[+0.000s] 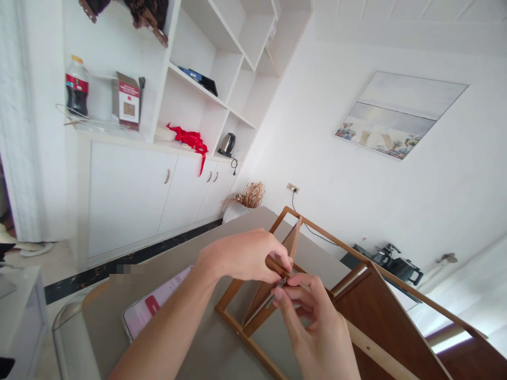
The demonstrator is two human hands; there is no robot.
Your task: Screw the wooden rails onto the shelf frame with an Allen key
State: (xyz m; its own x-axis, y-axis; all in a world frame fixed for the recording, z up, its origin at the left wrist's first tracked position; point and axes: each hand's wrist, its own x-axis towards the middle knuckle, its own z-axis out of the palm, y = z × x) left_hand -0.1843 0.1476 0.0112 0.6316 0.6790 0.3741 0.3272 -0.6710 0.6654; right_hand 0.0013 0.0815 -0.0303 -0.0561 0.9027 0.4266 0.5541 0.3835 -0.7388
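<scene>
My left hand (249, 256) is closed, its fingers and thumb wrapped round a short brown wooden bar (276, 266). Against the end of that bar, my right hand (317, 322) pinches a thin grey metal rod (278, 292) between thumb and fingertips. Whether the rod is a bolt or a hex key I cannot tell, since the fingertips cover part of it. Below and around both hands lies a wooden frame (263, 356) with slats and brown panels (386, 311). A pale wooden rail (380, 354) runs past my right wrist.
On the grey table (190, 338) a phone (140, 311) lies left of my left forearm. Black kettles (404, 270) stand beyond the frame. White shelves hold a cola bottle (77, 87), a box (127, 103), red ribbon (190, 140) and a steel kettle (227, 143).
</scene>
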